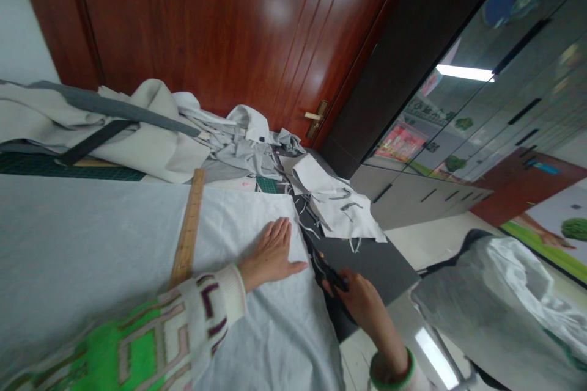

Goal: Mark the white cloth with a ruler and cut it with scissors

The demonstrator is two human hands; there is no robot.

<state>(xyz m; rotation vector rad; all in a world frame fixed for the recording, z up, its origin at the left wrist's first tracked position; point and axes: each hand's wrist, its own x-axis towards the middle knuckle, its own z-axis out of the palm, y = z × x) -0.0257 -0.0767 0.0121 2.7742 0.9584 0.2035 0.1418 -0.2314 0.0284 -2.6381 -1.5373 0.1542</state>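
Note:
A large pale grey cloth (257, 330) lies spread over the table and hangs past its front edge. My left hand (271, 255) rests flat on it near the right edge, fingers stretched and thumb out to the side. Close by on the right, my right hand (358, 296) is wrapped round the black handles of a pair of scissors (337, 279). The blades point away from me along the cloth's edge; their exact opening is hard to make out. To the left of my left hand, a wooden ruler (189, 226) lies on the cloth.
Piled fabric (156, 134) and grey scraps (243, 140) lie along the back against a brown door (206, 30). White cloth pieces (343, 208) and thread ends sit on the dark tabletop (380, 269). A chair draped with grey cloth (495, 305) stands at right, before glossy cabinets (458, 122).

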